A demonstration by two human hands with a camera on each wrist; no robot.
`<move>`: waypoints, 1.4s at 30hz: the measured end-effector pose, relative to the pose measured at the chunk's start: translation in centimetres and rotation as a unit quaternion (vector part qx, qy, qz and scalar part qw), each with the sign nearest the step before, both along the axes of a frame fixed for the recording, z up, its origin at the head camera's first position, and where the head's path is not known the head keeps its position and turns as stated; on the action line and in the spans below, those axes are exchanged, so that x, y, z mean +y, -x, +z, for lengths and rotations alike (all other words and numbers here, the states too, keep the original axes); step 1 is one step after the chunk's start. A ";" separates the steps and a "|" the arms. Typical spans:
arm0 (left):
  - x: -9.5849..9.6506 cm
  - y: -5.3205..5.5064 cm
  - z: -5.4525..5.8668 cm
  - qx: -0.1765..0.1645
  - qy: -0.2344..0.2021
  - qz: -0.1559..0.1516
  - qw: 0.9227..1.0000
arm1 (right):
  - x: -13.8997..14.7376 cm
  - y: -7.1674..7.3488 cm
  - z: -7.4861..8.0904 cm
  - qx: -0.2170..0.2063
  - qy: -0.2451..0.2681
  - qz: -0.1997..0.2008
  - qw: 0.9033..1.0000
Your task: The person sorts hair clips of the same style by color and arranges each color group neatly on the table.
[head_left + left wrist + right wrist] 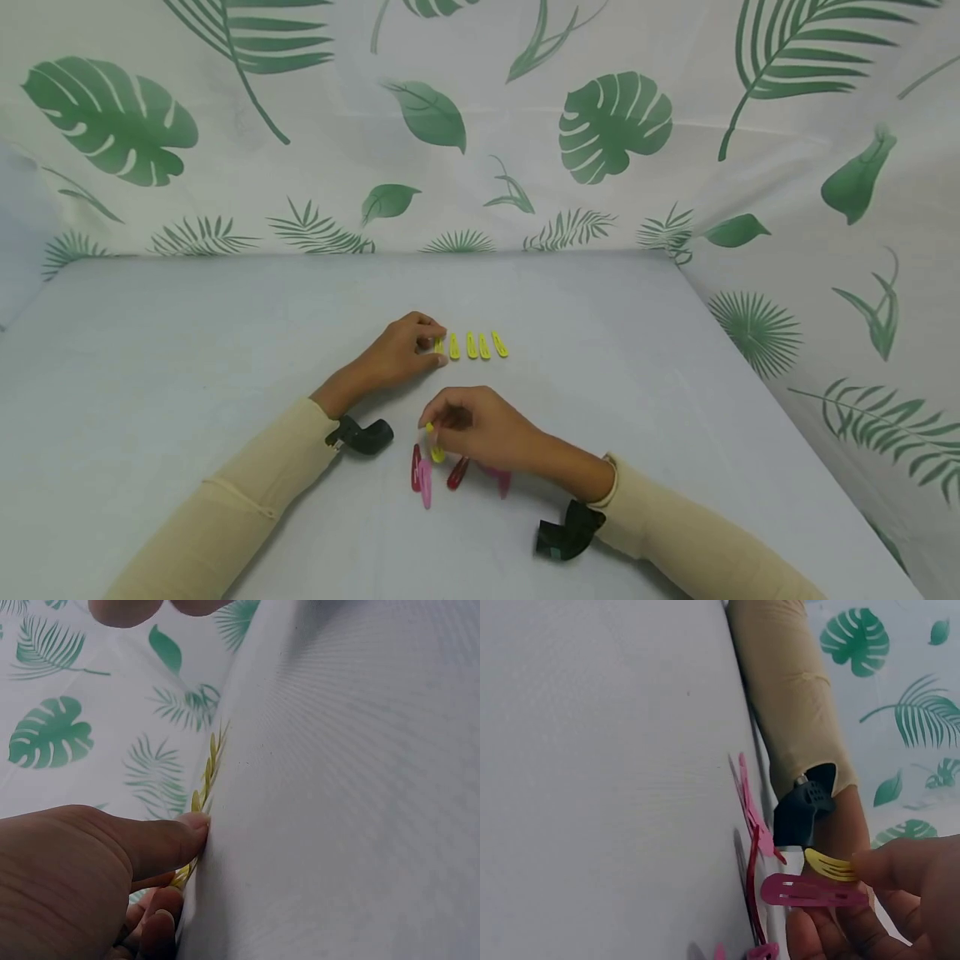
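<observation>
My left hand (401, 352) rests at the left end of a row of yellow snap hair clips (472, 345), pinching the end clip (438, 344) between thumb and fingers against the table. Nearer to me, my right hand (483, 429) pinches another yellow hair clip (831, 865) by one end, above the table. A pink hair clip (814, 891) shows right beside it at the fingers; whether it is gripped too I cannot tell. Below the right hand lie red clips (457, 473) and pink clips (425, 483), some partly hidden by it.
The white table (225, 333) ends at a leaf-printed cloth (510, 125) behind and on the right. Black wrist cameras (570, 531) are strapped at both beige sleeves (697, 537).
</observation>
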State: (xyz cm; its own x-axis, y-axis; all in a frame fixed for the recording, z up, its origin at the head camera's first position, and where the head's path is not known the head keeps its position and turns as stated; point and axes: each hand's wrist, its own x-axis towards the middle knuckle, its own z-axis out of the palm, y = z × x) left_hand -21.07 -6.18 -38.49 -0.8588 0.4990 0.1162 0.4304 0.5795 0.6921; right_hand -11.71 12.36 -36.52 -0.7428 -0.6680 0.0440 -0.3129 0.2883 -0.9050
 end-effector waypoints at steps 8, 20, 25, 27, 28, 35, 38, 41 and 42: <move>-0.1 0.1 0.0 -0.005 0.006 0.003 1.000 | 0.6 0.5 0.5 -0.028 0.036 -0.031 0.998; -0.1 0.1 0.1 -0.009 0.012 0.001 1.000 | 1.3 1.5 0.8 -0.037 0.038 -0.049 0.997; -0.1 0.1 0.2 -0.003 0.010 -0.001 1.000 | 1.5 1.7 0.9 -0.032 0.031 -0.057 0.997; -0.1 0.0 0.2 -0.003 0.010 0.000 1.000 | 1.5 1.8 0.8 -0.032 0.028 -0.060 0.997; -0.1 0.0 0.2 -0.002 0.010 -0.001 1.000 | 1.6 1.9 0.8 -0.031 0.026 -0.062 0.997; -0.1 -0.1 0.3 0.000 0.004 -0.005 1.000 | 2.2 2.6 0.7 -0.017 0.021 -0.086 0.996; -0.2 -0.1 0.2 0.003 0.003 -0.007 1.000 | 2.6 3.1 0.5 -0.013 0.018 -0.102 0.995; -0.2 -0.1 0.2 0.003 0.003 -0.010 1.000 | 2.9 3.5 0.4 -0.012 0.012 -0.120 0.993; -0.2 -0.1 0.2 0.006 0.001 -0.012 1.000 | 3.0 3.6 0.4 -0.013 0.013 -0.123 0.992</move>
State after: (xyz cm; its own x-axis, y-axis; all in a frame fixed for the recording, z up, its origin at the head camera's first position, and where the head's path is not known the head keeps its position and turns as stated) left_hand -21.01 -6.43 -38.25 -0.8455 0.5194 0.1242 0.4515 0.5710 0.6856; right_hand -15.32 15.32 -36.17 -0.8844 -0.4653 0.0375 -0.2126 0.3299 -0.9198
